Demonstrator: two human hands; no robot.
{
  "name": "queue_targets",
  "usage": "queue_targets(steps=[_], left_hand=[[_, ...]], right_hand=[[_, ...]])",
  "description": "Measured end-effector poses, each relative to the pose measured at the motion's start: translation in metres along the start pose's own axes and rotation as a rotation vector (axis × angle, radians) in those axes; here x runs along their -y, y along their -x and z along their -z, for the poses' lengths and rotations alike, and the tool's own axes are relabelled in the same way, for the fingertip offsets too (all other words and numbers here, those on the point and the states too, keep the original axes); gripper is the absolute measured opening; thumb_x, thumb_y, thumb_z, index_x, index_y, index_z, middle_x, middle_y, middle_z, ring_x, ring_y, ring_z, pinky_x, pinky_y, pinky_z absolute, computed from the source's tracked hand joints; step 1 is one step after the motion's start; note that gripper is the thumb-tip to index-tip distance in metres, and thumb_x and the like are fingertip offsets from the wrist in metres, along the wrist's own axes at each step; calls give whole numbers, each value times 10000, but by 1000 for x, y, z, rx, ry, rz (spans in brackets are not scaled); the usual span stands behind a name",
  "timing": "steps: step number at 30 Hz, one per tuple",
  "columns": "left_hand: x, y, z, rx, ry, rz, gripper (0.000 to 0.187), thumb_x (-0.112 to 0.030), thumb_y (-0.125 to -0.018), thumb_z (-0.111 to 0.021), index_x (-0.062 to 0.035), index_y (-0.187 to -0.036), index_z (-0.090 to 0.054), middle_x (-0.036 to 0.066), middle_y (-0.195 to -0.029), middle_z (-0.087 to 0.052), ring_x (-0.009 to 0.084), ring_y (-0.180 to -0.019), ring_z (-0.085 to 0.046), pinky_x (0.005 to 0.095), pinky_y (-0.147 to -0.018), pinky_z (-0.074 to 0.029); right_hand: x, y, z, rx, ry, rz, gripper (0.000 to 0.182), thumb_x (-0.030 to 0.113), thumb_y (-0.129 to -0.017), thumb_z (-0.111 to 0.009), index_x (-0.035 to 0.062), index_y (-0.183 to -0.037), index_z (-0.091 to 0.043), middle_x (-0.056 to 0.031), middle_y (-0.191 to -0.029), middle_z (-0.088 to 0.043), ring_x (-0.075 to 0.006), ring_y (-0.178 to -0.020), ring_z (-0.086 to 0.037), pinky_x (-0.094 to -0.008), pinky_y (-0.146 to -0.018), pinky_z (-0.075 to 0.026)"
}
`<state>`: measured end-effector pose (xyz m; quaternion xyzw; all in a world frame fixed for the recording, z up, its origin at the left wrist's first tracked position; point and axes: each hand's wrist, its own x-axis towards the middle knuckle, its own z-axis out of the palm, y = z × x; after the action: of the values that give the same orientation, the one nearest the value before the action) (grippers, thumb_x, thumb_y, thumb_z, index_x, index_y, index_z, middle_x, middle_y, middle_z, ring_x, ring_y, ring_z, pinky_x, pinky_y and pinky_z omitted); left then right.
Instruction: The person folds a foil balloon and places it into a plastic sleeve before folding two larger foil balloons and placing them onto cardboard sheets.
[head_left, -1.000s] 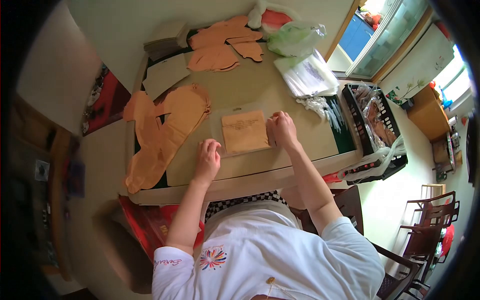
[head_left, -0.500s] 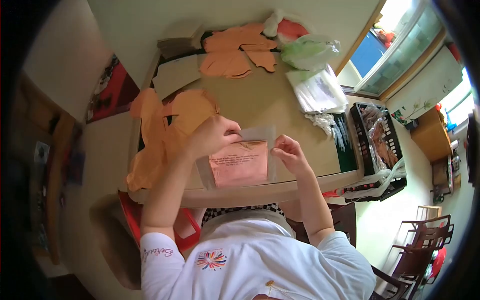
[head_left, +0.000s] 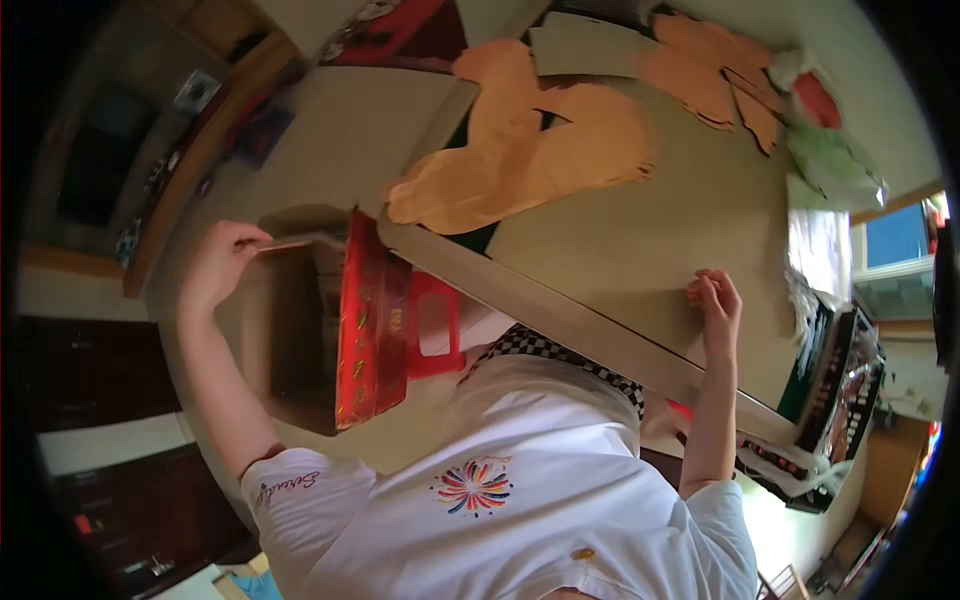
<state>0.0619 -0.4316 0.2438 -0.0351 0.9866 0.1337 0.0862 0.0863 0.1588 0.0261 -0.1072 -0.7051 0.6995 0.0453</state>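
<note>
My left hand [head_left: 225, 262] is out at the left, over an open cardboard box [head_left: 285, 340] beside the table. Its fingers pinch the edge of a thin packet [head_left: 292, 246], seen nearly edge-on and blurred over the box opening. My right hand [head_left: 715, 298] is above the right part of the brown tabletop [head_left: 620, 250], fingers curled together with nothing visible in them. Large orange cut sheets [head_left: 540, 150] lie on the table between my hands.
A red printed box side [head_left: 372, 320] and a red plastic stool [head_left: 436, 325] stand near the table edge. More orange pieces [head_left: 700, 70], a green plastic bag [head_left: 835, 165], white bags [head_left: 818, 245] and a black crate [head_left: 840, 400] are farther right.
The view has turned left. My left hand has carried the packet from the table edge to above the cardboard box. My right hand has let go of the packet.
</note>
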Motion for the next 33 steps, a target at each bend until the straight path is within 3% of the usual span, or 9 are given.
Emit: queue_targets(steps=[7,11,14,17,19,20,23,27,33], left_hand=[[110,-7,-110,258,-233,289,109,-65,-765,-632,-41,-790,-734,217,-838,-682,334,-826,-677,412,-722,-524],[128,-13,-203,408,-460,248,214,-40,-766,-607,-38,-952,-712,234,-1058,-654,338,-994,-654,445,-821,-529],[171,-17,-270,589,-178,283,348,-25,-822,-561,-43,-1164,-622,224,-1176,-617,364,-1105,-601,450,-880,-519],[354,-44,-434,437,-339,-137,353,-206,-844,-625,-91,-1177,-635,169,-1169,-639,346,-1123,-595,453,-904,-504],[162,-38,-267,454,-231,387,223,-146,-850,-589,-11,-1001,-684,239,-1088,-643,393,-1054,-613,479,-867,-508],[188,-45,-272,125,-169,318,196,-91,-828,-576,16,-958,-675,268,-1004,-653,417,-988,-629,498,-833,-515],[83,-55,-173,31,-329,339,165,-65,-837,-539,-14,-886,-688,245,-924,-667,394,-870,-660,494,-726,-529],[-37,-56,-127,-300,-60,123,152,-147,-861,-571,-43,-904,-673,188,-958,-663,348,-936,-640,448,-801,-505],[-150,-93,-211,-365,156,-578,381,-96,-758,-699,-53,-1127,-612,146,-1168,-583,337,-1138,-526,451,-954,-429]], right_hand=[[1,-8,-1,80,153,30,151,126,-954,-569,3,-1011,-635,-30,-792,-652,-89,-724,-606,-218,-655,-478],[3,-13,-1,133,228,68,138,103,-939,-587,-5,-1009,-636,-32,-807,-651,-109,-744,-620,-234,-680,-493],[4,-25,-1,148,303,59,147,87,-928,-599,-20,-1025,-630,-42,-843,-657,-116,-786,-631,-242,-727,-502],[13,-51,-12,155,335,112,141,78,-910,-621,-16,-1012,-646,-37,-878,-669,-110,-826,-636,-244,-761,-504],[23,-75,-32,108,438,164,138,90,-896,-635,1,-996,-665,-46,-882,-687,-108,-831,-639,-248,-760,-504],[25,-89,-42,69,484,190,143,107,-888,-645,15,-992,-676,-56,-882,-699,-113,-832,-642,-256,-760,-504],[8,-153,-70,-51,555,251,196,179,-852,-661,63,-1008,-686,-108,-880,-707,-178,-831,-671,-315,-758,-513],[24,-202,-103,-175,762,292,284,240,-847,-647,38,-1046,-660,-152,-984,-672,-294,-920,-643,-382,-819,-506],[-5,-256,-116,-384,994,320,366,253,-832,-643,25,-1116,-609,-178,-1106,-592,-354,-1049,-545,-440,-923,-439]])
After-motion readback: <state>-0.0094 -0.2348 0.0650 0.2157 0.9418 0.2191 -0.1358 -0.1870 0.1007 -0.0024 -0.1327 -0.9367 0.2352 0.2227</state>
